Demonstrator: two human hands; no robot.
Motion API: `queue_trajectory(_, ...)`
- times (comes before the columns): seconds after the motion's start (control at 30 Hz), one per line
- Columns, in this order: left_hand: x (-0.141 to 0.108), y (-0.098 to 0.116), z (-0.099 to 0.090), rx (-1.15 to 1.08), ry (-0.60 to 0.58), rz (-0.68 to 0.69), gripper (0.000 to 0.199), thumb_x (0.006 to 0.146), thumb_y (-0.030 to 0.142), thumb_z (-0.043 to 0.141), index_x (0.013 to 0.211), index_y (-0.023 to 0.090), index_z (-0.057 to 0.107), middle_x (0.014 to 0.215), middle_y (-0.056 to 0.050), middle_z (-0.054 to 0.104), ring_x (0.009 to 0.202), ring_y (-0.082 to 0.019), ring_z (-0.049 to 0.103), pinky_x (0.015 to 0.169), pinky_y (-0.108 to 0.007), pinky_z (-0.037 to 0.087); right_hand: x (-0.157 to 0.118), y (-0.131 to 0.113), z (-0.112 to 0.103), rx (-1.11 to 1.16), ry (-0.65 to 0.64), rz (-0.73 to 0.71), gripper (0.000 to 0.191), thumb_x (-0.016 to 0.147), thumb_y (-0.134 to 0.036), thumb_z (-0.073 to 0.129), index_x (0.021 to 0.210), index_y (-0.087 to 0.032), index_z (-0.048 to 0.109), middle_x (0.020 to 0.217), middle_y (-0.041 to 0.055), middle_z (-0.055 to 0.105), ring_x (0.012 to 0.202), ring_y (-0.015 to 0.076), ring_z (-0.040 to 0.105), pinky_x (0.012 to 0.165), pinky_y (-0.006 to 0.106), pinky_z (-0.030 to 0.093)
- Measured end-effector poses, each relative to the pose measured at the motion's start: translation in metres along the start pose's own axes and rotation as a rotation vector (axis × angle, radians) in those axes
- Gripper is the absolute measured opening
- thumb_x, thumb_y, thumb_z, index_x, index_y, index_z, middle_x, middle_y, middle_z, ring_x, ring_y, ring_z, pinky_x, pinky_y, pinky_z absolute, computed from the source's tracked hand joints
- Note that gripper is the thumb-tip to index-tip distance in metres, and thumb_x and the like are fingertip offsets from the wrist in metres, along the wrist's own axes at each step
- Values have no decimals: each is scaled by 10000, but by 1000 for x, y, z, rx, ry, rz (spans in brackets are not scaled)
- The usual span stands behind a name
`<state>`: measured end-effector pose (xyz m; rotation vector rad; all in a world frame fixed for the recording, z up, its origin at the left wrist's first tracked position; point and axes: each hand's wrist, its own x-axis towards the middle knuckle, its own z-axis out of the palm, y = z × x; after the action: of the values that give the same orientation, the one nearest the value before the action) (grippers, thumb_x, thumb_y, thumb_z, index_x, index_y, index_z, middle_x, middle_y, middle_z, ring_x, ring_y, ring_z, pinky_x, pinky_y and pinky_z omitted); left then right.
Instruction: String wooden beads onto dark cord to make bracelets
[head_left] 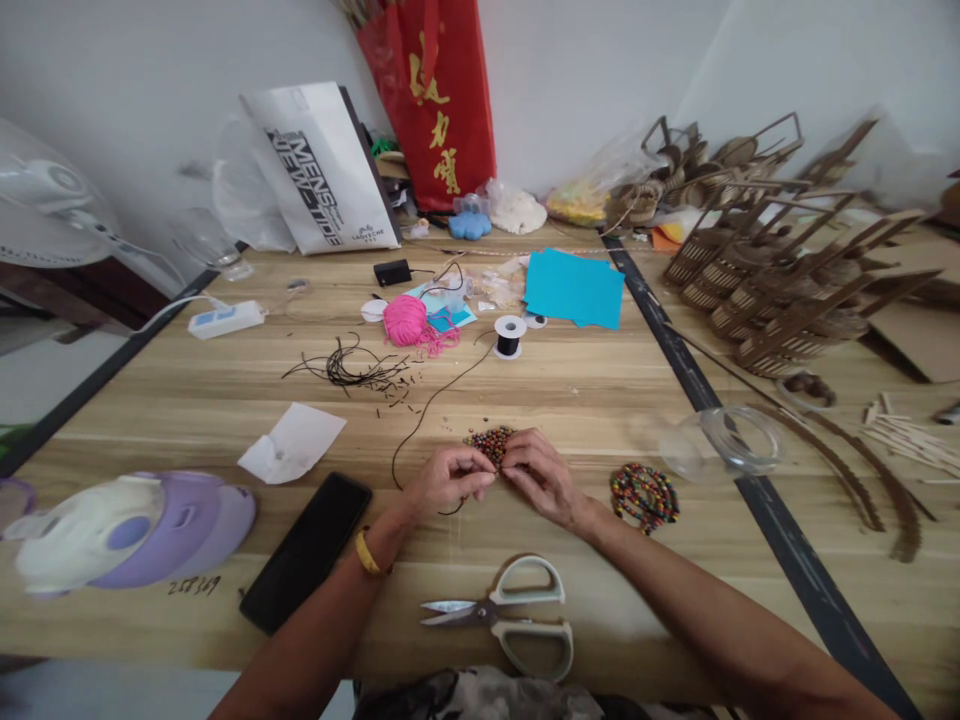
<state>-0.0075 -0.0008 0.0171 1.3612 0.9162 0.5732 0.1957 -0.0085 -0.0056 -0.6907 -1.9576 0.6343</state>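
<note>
My left hand [452, 476] is closed in a pinch on a thin black cord [421, 420], and a bit of cord shows below its fingers. The cord runs back to a white spool [509, 340] wound with black. Fingertip to fingertip with it, my right hand [546, 478] is also pinched closed; what it holds is too small to make out. Just beyond the fingers lies a pile of small multicoloured beads [489, 441], partly hidden by my hands. To the right of my right hand rests a coil of strung beads [645, 497].
Scissors [495, 612] lie with blades parted near the front edge. A black phone [307, 550] and a purple-and-white device [142, 530] are at left. Behind are cut cords [352, 368], pink yarn [406, 321] and blue sheets [574, 288]. Small woven baskets [765, 280] stand at right.
</note>
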Motion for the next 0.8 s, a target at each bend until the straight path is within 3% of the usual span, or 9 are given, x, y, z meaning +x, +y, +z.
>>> queue_trajectory(0.23,-10,8,-18,0,-28,-46,439,844,509,516,849,89,645,407,17,548,337,-71,466,403,-174,338,2,-2,0,-9,42,35,90,925,-215,482,902,-191,566,863,84,590,874,213,551,792,388,475)
queue_trajectory(0.37,-12,12,-24,-77,-72,-52,529,855,570,447,838,78,642,365,16,512,375,-133,552,459,-223,428,1,-1,1,-26,37,38,80,921,-213,487,896,-189,559,861,85,584,878,213,549,789,388,474)
queue_trajectory(0.5,-10,16,-24,65,-68,20,551,881,554,403,796,83,677,614,-89,686,599,-177,653,611,-273,494,1,0,1,-23,32,26,65,914,-203,496,903,-195,560,865,82,587,882,212,550,784,388,478)
queue_trajectory(0.63,-7,19,-20,231,57,156,417,881,454,474,813,118,711,873,-95,723,827,-193,645,759,-280,483,1,-1,0,-27,19,32,67,914,-213,499,915,-199,565,878,88,593,892,218,553,778,394,484)
queue_trajectory(0.8,-5,17,-10,125,127,152,313,844,378,554,961,125,697,1006,-107,709,943,-211,632,771,-278,485,2,-4,-1,-27,3,12,69,906,-182,514,943,-199,569,899,88,595,909,214,554,786,392,488)
